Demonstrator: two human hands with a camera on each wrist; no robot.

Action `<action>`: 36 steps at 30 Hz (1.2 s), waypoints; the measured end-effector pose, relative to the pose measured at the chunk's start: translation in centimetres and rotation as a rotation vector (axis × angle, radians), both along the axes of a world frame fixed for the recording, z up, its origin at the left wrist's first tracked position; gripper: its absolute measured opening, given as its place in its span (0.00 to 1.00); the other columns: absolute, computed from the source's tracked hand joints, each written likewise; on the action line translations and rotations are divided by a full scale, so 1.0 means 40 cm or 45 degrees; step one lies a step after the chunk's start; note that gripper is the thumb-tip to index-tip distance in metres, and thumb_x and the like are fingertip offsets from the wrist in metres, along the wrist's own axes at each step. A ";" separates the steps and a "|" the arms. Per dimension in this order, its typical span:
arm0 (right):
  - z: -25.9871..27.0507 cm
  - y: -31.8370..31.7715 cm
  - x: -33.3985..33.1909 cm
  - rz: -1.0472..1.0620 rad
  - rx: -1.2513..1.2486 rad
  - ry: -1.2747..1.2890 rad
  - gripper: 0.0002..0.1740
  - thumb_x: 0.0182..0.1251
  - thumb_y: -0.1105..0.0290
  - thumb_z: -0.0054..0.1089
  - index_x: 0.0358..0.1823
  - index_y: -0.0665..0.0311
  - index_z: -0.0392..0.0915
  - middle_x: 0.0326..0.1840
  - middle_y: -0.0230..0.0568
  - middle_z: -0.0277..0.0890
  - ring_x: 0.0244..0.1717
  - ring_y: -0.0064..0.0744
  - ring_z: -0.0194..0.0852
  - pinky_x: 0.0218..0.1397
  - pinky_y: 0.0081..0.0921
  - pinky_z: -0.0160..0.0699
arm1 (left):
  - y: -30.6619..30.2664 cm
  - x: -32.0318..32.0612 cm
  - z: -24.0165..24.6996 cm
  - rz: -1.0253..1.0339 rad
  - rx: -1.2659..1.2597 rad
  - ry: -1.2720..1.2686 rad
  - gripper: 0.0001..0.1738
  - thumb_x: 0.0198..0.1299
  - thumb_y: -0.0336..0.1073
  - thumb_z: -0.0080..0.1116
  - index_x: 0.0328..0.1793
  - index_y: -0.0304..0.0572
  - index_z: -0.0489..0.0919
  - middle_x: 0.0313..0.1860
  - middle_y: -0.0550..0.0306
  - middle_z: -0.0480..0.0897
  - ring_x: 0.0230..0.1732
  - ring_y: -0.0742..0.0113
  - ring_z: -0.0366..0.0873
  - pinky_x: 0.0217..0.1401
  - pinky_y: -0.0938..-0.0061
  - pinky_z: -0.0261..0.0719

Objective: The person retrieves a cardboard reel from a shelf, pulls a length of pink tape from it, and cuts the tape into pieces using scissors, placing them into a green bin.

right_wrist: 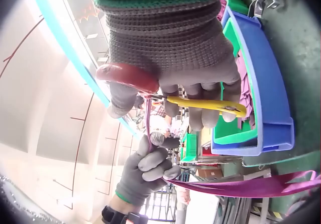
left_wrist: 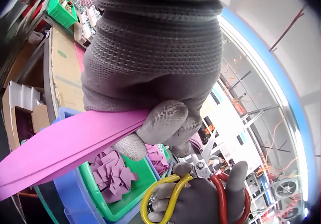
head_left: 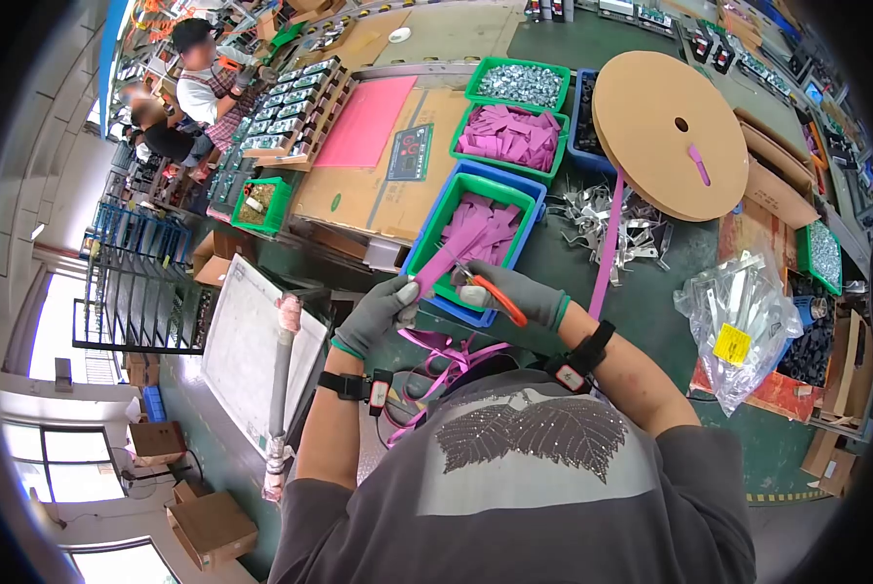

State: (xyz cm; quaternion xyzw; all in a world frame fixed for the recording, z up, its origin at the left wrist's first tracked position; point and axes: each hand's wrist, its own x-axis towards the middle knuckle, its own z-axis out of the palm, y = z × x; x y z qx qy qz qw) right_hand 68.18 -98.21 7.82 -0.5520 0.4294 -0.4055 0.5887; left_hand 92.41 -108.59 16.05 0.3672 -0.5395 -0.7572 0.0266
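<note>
In the head view my gloved left hand pinches a flat purple strip. The left wrist view shows the strip in layers, held between thumb and fingers, its length trailing to the left. My gloved right hand grips scissors with one red and one yellow handle. The blades stand apart in the left wrist view. In the right wrist view the strip runs up from the left hand to the scissors' pivot area, where the handles and glove partly hide the blades. Both hands are over the near edge of a blue bin.
Inside the blue bin, a green bin holds cut purple pieces. Behind stand green bins of purple pieces and metal parts. A large cardboard reel feeds purple strip downward on the right, beside loose metal brackets and a plastic bag.
</note>
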 end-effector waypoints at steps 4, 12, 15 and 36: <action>0.035 0.016 -0.001 -0.063 -0.070 0.010 0.31 0.69 0.47 0.59 0.61 0.65 0.68 0.54 0.37 0.73 0.57 0.24 0.69 0.61 0.23 0.68 | 0.001 -0.006 0.001 0.010 -0.013 -0.001 0.16 0.74 0.45 0.49 0.54 0.40 0.75 0.25 0.71 0.66 0.25 0.81 0.61 0.29 0.83 0.60; 0.008 0.017 0.009 -0.069 0.300 -0.403 0.25 0.68 0.53 0.60 0.56 0.64 0.70 0.34 0.37 0.74 0.28 0.21 0.73 0.27 0.22 0.72 | 0.014 -0.018 0.029 -0.020 -0.186 -0.121 0.20 0.73 0.49 0.49 0.55 0.38 0.75 0.24 0.68 0.68 0.25 0.79 0.64 0.28 0.81 0.64; 0.089 0.037 0.007 -0.187 0.389 -0.355 0.22 0.69 0.53 0.58 0.51 0.65 0.72 0.24 0.37 0.73 0.21 0.22 0.71 0.21 0.22 0.68 | -0.003 0.029 0.007 -0.088 -0.035 -0.075 0.25 0.70 0.54 0.51 0.52 0.37 0.76 0.24 0.67 0.71 0.24 0.79 0.68 0.27 0.82 0.68; 0.040 0.013 0.020 -0.045 0.161 0.097 0.34 0.68 0.44 0.58 0.65 0.62 0.67 0.45 0.40 0.75 0.43 0.26 0.70 0.47 0.26 0.71 | -0.017 -0.053 -0.036 0.044 0.017 -0.024 0.14 0.74 0.46 0.49 0.49 0.43 0.76 0.24 0.72 0.65 0.23 0.82 0.60 0.27 0.84 0.61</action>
